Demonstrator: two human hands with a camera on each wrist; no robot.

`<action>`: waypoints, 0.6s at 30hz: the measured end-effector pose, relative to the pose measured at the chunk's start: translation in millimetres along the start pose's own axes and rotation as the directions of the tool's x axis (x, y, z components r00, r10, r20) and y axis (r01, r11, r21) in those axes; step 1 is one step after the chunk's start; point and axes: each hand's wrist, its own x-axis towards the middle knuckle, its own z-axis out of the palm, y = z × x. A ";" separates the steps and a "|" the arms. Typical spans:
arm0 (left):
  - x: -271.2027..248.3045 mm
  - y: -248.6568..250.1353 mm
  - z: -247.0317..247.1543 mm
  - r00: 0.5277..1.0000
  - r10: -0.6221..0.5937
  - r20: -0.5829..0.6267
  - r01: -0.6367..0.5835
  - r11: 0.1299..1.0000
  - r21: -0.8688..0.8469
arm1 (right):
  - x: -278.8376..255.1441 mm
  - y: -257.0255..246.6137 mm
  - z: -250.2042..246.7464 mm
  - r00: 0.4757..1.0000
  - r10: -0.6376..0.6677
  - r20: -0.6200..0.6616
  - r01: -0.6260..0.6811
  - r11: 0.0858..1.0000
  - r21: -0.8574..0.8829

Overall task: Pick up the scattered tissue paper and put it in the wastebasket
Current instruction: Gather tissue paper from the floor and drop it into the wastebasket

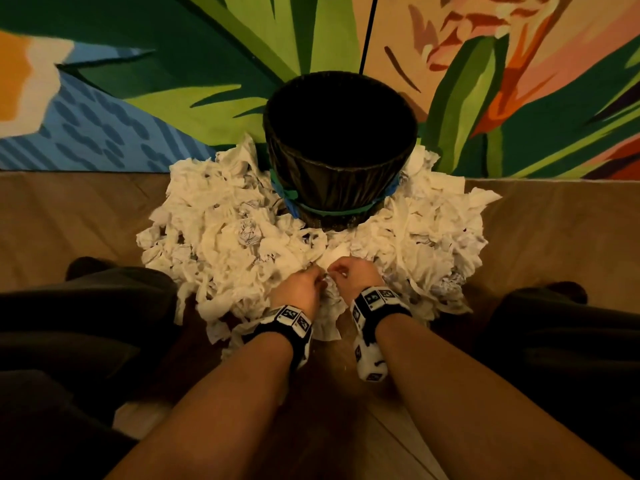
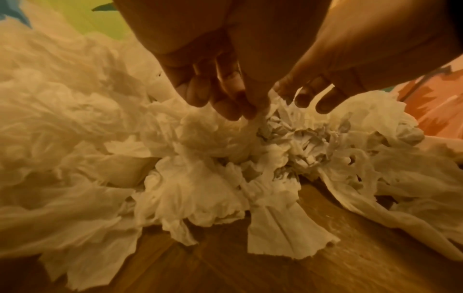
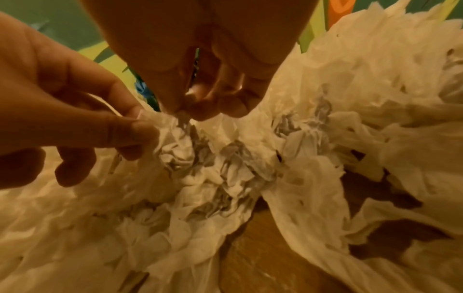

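Pinching one crumpled wad at the near edge of the tissue paper heaped on the floor, left hand and right hand close their grip together, probably gathering a load for the wastebasket just beyond.

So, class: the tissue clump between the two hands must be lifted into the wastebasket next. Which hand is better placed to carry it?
Neither clearly: the left hand and right hand both pinch the same clump, equally near the wastebasket. Lifting together looks best.
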 end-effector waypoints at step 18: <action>-2.6 -9.9 -37.3 0.937 -0.205 -0.282 -0.050 0.722 -0.690 | -5.6 7.6 -40.5 0.951 0.278 -0.138 -0.151 0.803 0.576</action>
